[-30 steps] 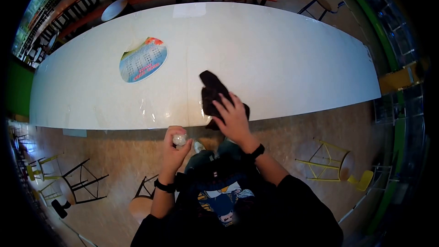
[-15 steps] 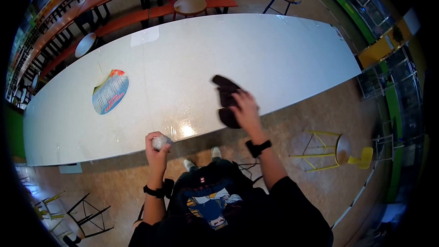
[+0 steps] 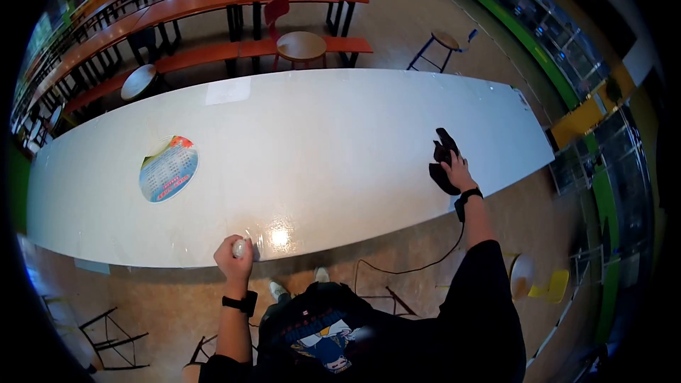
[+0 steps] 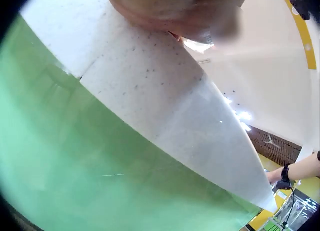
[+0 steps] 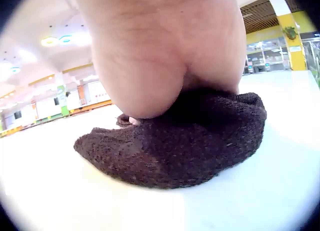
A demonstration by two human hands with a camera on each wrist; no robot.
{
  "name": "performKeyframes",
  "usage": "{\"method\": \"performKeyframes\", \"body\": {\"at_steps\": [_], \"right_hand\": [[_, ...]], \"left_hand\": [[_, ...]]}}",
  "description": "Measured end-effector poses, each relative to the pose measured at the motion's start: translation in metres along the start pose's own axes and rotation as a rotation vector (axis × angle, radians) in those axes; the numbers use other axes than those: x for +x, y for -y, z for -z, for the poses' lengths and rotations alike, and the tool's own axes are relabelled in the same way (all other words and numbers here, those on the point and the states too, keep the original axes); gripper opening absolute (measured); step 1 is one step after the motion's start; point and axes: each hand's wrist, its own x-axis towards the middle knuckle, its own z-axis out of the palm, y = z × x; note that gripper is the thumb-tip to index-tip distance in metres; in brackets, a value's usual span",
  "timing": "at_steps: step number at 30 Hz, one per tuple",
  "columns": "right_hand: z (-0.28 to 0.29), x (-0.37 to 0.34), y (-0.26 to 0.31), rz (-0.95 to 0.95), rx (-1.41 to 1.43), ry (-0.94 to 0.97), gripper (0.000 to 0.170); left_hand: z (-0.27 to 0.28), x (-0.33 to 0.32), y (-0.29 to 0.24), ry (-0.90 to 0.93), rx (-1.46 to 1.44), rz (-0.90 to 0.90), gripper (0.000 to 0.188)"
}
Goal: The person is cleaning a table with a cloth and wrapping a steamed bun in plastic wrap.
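A dark brown cloth (image 3: pixel 443 177) lies bunched on the white table (image 3: pixel 340 149), toward its right end. My right hand (image 3: pixel 458 172) grips it from above; in the right wrist view the fuzzy cloth (image 5: pixel 175 151) spreads on the tabletop under my palm (image 5: pixel 165 56), which hides most of the fingers. At the table's front edge, left of centre, my left hand (image 3: pixel 234 259) holds a clear, crumpled-looking object (image 3: pixel 239 247) with the fingers curled round it. In the left wrist view only part of the left hand (image 4: pixel 175 11) shows, and the object is hidden.
An oval printed sheet (image 3: pixel 169 170) lies on the table's left part. Glossy clear film or tape shows near the front edge. Beyond the table stand red benches (image 3: pixel 198 57) and a round stool (image 3: pixel 301 46). A black cable (image 3: pixel 397 271) hangs from the right wrist.
My right hand and the cloth have moved far to the right along the table. The left hand still holds the clear object, and the head view has shifted, showing more beyond the table.
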Motion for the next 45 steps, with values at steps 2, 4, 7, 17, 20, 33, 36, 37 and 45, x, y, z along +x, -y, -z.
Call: {"method": "performKeyframes", "body": {"at_steps": [2,4,7,17,20,33,36,37,45], "right_hand": [[-0.012,0.042,0.007,-0.117,0.026,0.051,0.072],[-0.013,0.065,0.051,-0.116,0.036,0.027,0.071],[-0.025,0.082,0.131,0.162,0.016,-0.066,0.066],[-0.031,-0.033,0.456,1.141,0.198,-0.002,0.070],[-0.049,-0.064,0.526,1.286,0.241,0.140,0.068],[-0.001,0.090,0.394,0.993,0.425,0.151,0.037],[0.015,0.137,0.284,0.735,0.458,0.164,0.036],[0.027,0.143,0.245,0.654,0.411,0.118,0.038],[0.031,0.150,-0.064,-0.173,0.158,-0.084,0.060]], "left_hand": [[0.002,-0.003,0.000,-0.045,0.033,-0.060,0.018],[0.000,-0.002,-0.003,-0.065,0.049,-0.084,0.018],[0.002,-0.003,-0.002,-0.062,0.075,-0.116,0.019],[-0.001,-0.002,-0.003,-0.049,0.093,-0.041,0.019],[0.001,-0.001,-0.009,-0.031,0.074,-0.022,0.019],[0.008,-0.004,0.012,-0.076,0.079,0.103,0.016],[0.010,-0.004,0.011,-0.067,0.074,0.138,0.016],[0.012,-0.003,0.004,-0.056,0.099,0.166,0.016],[0.007,-0.003,-0.008,-0.012,0.158,0.182,0.024]]}}
